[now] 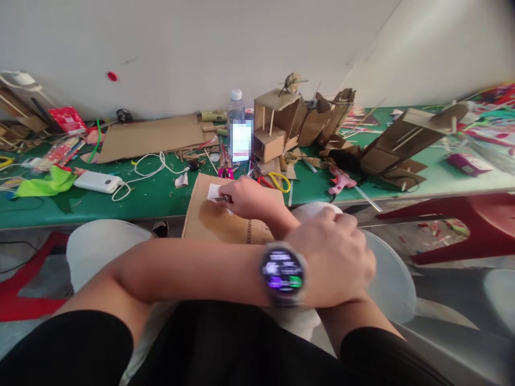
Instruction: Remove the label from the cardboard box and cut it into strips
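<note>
My right hand (251, 198) is closed around what looks like a utility knife (222, 199), most of it hidden by my fingers. Its blade points left over a small white paper piece (214, 191). That paper lies on a brown cardboard sheet (207, 220) with printed lettering, which rests over my lap at the table edge. My left arm, wearing a smartwatch (282, 272), crosses in front of me to the right. My left hand (333, 257), blurred, is over my right forearm with its fingers curled; the fingertips are hidden.
The green table (161, 203) carries a lit phone (241, 140) leaning against a bottle (236, 107), cardboard models (277, 120), a flat cardboard piece (151, 136), a pink glue gun (341, 181), yellow-handled scissors (280, 182) and a white power bank (95, 182). A red stool (462, 225) stands at right.
</note>
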A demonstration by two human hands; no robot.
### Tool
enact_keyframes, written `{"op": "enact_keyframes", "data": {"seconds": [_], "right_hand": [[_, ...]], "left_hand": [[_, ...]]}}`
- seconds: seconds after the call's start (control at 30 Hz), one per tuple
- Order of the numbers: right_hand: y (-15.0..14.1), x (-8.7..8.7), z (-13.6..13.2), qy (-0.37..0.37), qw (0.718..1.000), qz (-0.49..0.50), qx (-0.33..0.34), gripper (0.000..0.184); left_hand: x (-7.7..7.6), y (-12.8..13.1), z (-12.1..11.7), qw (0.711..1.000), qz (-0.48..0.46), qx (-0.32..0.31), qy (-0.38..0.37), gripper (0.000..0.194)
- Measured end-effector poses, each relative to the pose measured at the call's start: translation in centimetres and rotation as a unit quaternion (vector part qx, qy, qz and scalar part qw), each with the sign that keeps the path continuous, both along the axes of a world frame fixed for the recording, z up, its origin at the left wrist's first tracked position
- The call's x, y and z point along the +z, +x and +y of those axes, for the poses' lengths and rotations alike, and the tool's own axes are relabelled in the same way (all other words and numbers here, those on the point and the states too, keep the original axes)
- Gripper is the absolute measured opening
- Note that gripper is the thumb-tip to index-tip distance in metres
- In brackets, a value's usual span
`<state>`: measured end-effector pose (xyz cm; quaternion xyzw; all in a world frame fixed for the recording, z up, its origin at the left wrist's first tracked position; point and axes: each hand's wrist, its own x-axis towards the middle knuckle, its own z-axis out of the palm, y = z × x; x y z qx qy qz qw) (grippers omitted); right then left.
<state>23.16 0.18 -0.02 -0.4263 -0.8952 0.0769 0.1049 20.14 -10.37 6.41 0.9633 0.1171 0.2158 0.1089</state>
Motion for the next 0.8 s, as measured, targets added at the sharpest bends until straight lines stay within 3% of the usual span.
{"op": "enact_keyframes", "data": {"seconds": [0.03,0.1,0.17,0.27,0.33,0.4,0.43,0.5,0.53,0.6,0.67,0.73,0.8], "right_hand": [[0.1,0.1,0.0,-0.006,1.0,0.01,0.001,0.018],[0.3,0.3,0.0,-0.012,1.0,0.023,-0.002,0.016],[0.4,0.5,0.0,-0.01,0.999,0.029,0.006,0.016],[0.3,0.7,0.0,-0.019,0.999,0.041,0.029,0.016],[0.0,0.5,0.0,-0.036,0.997,0.051,0.038,0.015],[-0.2,0.2,0.0,-0.047,0.996,0.063,0.044,0.015],[-0.3,0.0,-0.1,-0.049,0.995,0.072,0.05,0.014],[-0.4,-0.3,-0.1,-0.048,0.992,0.091,0.067,0.013],[-0.4,-0.4,-0.1,-0.047,0.991,0.099,0.076,0.013],[-0.4,-0.5,-0.2,-0.054,0.988,0.11,0.093,0.012],[-0.4,-0.5,-0.2,-0.071,0.984,0.122,0.107,0.011],[-0.2,-0.2,-0.2,-0.089,0.98,0.134,0.117,0.013],[0.0,0.0,0.0,-0.102,0.978,0.129,0.127,0.019]], "left_hand": [[1.0,-2.2,0.6,0.998,0.019,0.022,0.048,0.022],[2.2,-7.4,2.4,0.995,-0.01,0.07,0.074,0.028],[1.9,-13.0,5.0,0.983,-0.098,0.132,0.079,0.021],[-2.1,-20.2,9.4,0.915,-0.206,0.341,0.068,0.017],[-5.9,-23.0,11.8,0.896,-0.183,0.4,-0.058,0.033],[-9.2,-23.9,13.0,0.856,-0.194,0.397,-0.267,0.048],[-10.4,-23.8,13.1,0.833,-0.193,0.365,-0.368,0.056],[-11.9,-22.9,12.5,0.775,-0.191,0.274,-0.537,0.061],[-12.1,-22.4,12.0,0.732,-0.192,0.242,-0.607,0.061],[-12.2,-21.4,11.1,0.659,-0.218,0.23,-0.682,0.062],[-12.1,-21.0,10.6,0.612,-0.241,0.242,-0.714,0.065],[-12.1,-21.0,10.5,0.595,-0.249,0.246,-0.723,0.062],[-12.4,-21.1,10.7,0.6,-0.258,0.243,-0.717,0.056]]}}
